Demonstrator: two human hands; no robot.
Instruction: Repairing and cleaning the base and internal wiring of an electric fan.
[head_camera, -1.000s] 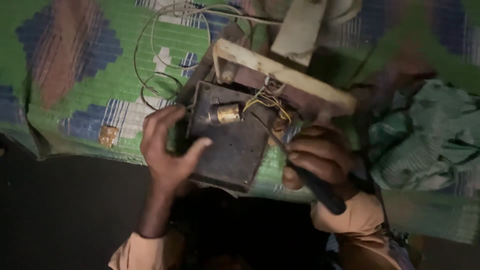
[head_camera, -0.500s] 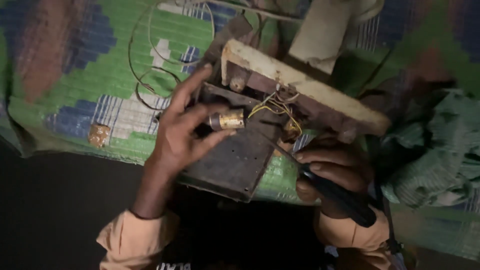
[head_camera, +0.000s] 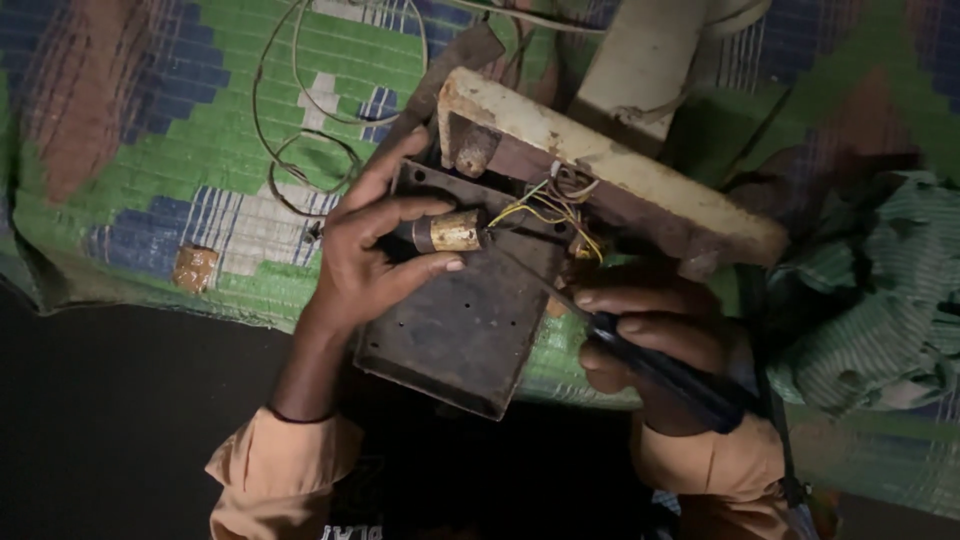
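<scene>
On mat (head_camera: 180, 150), front edge | rusty metal box (head_camera: 470, 320): stiff, likely heavy; hold by rim | left hand (head_camera: 365, 250) pinching brass cylinder (head_camera: 455, 231) | right hand (head_camera: 650, 340) gripping screwdriver (head_camera: 660, 365).

two bare hands — loose pale-orange sleeves, a thin dark band at the left wrist.

Left hand (head_camera: 375, 250) now pinches the brass-coloured cylinder (head_camera: 452, 231), having lifted off the rusty metal plate (head_camera: 470, 330) it gripped a second ago.
</scene>
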